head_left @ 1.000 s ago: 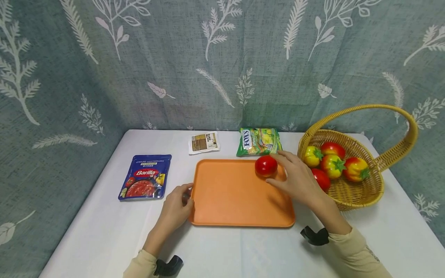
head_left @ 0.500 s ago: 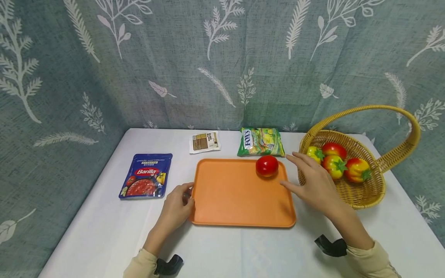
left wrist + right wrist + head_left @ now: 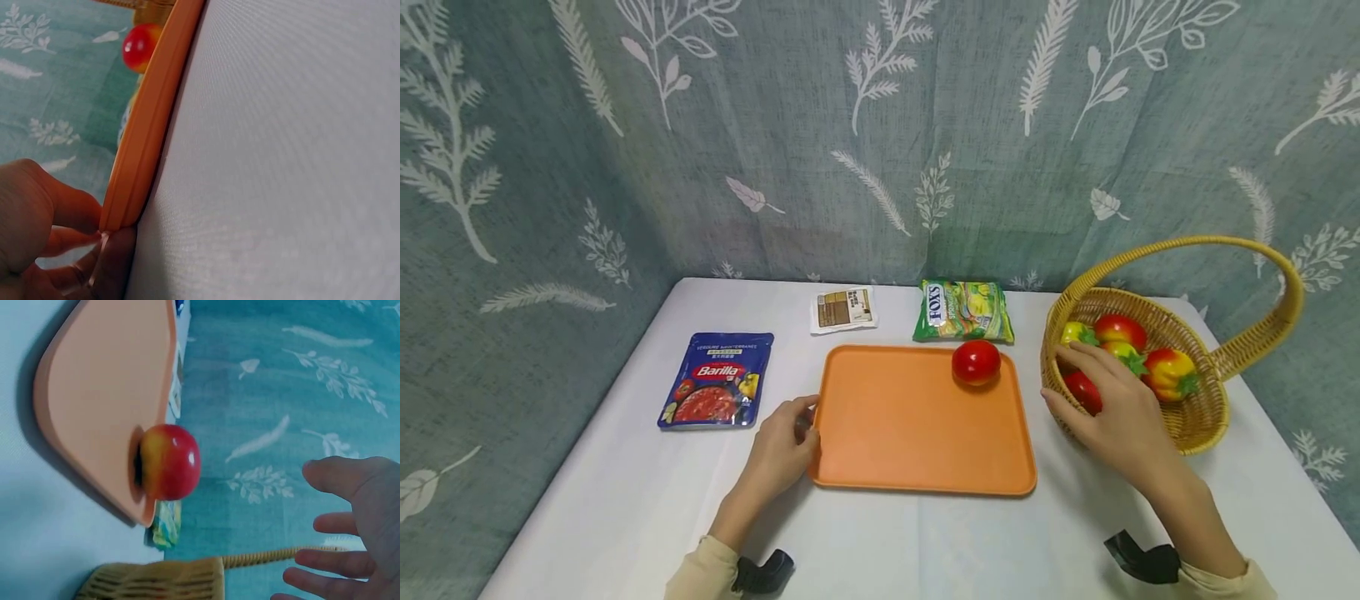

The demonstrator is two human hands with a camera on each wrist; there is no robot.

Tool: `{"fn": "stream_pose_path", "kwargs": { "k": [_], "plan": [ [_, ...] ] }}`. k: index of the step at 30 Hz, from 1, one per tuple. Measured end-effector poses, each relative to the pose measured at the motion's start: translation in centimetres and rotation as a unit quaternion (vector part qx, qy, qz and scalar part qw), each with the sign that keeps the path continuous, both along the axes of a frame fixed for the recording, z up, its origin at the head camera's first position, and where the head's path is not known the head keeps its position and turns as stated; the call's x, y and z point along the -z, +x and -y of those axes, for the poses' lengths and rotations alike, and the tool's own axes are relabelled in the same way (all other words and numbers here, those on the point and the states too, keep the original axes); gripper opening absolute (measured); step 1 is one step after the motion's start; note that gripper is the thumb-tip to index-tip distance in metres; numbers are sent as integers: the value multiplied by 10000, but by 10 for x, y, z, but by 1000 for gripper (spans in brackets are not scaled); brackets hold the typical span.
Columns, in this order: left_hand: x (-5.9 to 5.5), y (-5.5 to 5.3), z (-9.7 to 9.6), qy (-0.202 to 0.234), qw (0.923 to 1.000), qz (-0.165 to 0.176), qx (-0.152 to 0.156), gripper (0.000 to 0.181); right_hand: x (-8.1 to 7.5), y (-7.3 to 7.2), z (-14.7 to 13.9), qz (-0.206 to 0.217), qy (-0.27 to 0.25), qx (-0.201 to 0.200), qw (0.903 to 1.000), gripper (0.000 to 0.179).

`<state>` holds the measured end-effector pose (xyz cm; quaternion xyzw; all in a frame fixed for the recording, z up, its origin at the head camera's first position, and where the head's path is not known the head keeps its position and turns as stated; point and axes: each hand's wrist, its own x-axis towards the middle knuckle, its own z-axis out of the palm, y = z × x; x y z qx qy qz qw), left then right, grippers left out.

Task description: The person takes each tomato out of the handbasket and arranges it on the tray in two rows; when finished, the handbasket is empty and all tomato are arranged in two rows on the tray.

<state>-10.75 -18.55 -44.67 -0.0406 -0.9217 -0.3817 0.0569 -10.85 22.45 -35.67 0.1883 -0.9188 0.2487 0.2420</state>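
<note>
On the orange tray (image 3: 917,425), near its back right corner, sits a glossy round red-and-yellow fruit or vegetable (image 3: 976,363), also seen in the right wrist view (image 3: 172,462). My left hand (image 3: 778,446) holds the tray's left edge; thumb and fingertips meet its rim in the left wrist view. With fingers spread and nothing between them, my right hand (image 3: 1116,417) hovers over the left rim of the wicker basket (image 3: 1213,417). Inside the basket lie several red and yellow pieces with green stem caps, such as this one (image 3: 1171,373); my right fingers partly hide some.
Behind the tray lie a green Fox's candy bag (image 3: 964,311) and a small white-and-brown packet (image 3: 843,309). A blue Barilla pouch (image 3: 717,380) lies left of the tray. The basket's tall handle (image 3: 1195,242) arches at the right. A patterned cloth (image 3: 790,125) hangs behind the table.
My right hand has let go of the red fruit or vegetable, leaving it on the tray, and has moved right to the basket. My left hand stays at the tray's edge.
</note>
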Motion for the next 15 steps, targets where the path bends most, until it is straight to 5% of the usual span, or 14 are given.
{"fn": "stream_pose_path", "kwargs": {
  "k": [15],
  "plan": [
    [-1,1,-2,27,10000,-5,26,46,8,2,-34,256,149,601,9978,50]
  ]
}}
